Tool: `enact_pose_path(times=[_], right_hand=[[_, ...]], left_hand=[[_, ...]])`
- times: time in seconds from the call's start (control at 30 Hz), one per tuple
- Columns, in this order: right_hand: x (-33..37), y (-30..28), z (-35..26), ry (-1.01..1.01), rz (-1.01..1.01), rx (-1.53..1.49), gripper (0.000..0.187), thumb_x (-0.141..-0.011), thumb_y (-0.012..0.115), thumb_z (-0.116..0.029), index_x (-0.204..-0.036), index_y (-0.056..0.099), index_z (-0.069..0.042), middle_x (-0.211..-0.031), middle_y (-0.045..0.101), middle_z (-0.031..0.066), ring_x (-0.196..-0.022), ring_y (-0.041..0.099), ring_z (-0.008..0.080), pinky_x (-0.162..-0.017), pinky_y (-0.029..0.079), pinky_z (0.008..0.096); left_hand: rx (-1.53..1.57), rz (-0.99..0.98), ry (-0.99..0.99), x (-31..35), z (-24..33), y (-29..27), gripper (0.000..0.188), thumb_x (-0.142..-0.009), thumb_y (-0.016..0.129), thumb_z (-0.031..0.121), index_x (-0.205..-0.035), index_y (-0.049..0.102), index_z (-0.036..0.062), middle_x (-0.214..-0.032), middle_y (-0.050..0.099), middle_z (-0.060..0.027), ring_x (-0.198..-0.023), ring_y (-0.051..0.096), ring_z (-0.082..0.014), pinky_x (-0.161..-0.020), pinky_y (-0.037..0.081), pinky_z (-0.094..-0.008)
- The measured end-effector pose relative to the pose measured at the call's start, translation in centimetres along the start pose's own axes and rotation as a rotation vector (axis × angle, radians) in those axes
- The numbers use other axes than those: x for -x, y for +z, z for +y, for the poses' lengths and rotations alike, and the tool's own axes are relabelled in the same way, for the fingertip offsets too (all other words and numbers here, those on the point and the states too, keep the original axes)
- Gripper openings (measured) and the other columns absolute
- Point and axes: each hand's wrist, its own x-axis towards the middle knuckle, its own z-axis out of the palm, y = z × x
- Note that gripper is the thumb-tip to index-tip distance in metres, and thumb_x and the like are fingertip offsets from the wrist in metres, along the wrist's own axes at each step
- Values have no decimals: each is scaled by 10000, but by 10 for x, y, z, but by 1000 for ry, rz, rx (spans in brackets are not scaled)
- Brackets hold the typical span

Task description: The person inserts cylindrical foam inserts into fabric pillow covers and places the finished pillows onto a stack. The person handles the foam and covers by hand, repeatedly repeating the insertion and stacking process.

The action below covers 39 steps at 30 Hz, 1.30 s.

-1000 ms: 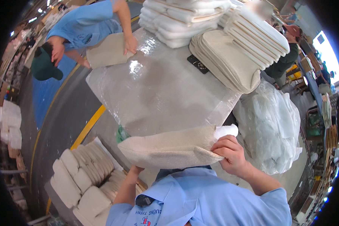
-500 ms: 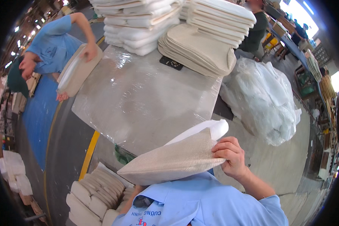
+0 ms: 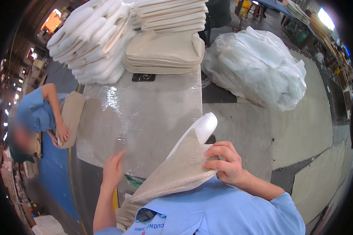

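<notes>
A worker's right hand [image 3: 227, 164] pinches a beige cushion cover [image 3: 180, 168] before a blue shirt [image 3: 227, 205], white padding [image 3: 206, 124] jutting out; the left hand [image 3: 113, 168] (apparently empty, fingers extended) is raised alongside. Filling appears underway; the next move seems to call for 2 hands.

We are in a workshop full of padded fabric goods.
Before us stands a broad table [image 3: 157, 111] under shiny clear plastic, with tall piles of white padding [image 3: 92, 41] and a stack of beige covers [image 3: 161, 49] at its far end; one loose beige cover [image 3: 176, 172] is close to us. A bulging plastic bag [image 3: 259, 66] of white stuff sits beside the table. To our left another worker [image 3: 35, 107] wears a light blue shirt [image 3: 231, 207] like ours, near a blue strip [image 3: 59, 180] on the floor [image 3: 302, 105]. Far right we see a long bench [image 3: 271, 5].
</notes>
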Motion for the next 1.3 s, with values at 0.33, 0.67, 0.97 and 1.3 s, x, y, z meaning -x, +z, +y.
enact_pose_path(times=[0.33, 0.67, 0.97, 1.3], right_hand=[[-8, -15, -18, -95, 20, 43, 328, -674, 707, 5, -957, 753, -154, -1183, 664, 63, -1071, 608, 295, -884, 516, 394], [7, -15, -19, -172, 98, -11, 247, -723, 754, -109, -963, 736, -163, -1195, 654, 57, -1085, 614, 251, -846, 492, 364], [0, -16, -27, -314, 17, -106, 293, -795, 740, -137, -1087, 718, -134, -1217, 624, 87, -1126, 608, 269, -951, 498, 410], [46, -24, 29, 710, -150, -677, 660, -854, 661, 20, -1494, 515, -46, -1378, 598, 113, -1053, 624, 201, -916, 536, 341]], left_hand=[[-270, -423, 1094, -124, 224, 38, 394, -817, 635, 4, -1191, 727, 87, -1419, 589, -162, -1446, 448, -381, -1217, 350, -484], [633, -1363, -460, -116, 203, 57, 713, -1106, 395, 587, -1386, 602, -35, -1299, 677, -125, -1176, 638, -199, -993, 535, -349], [825, -1190, -433, -98, 206, 84, 307, -1088, 570, 313, -1192, 704, 56, -1081, 714, -41, -995, 655, -125, -834, 538, -286], [207, -1307, 285, -136, 231, 52, 178, -1059, 561, 175, -1074, 668, 34, -882, 644, 18, -833, 542, -79, -751, 469, -279]])
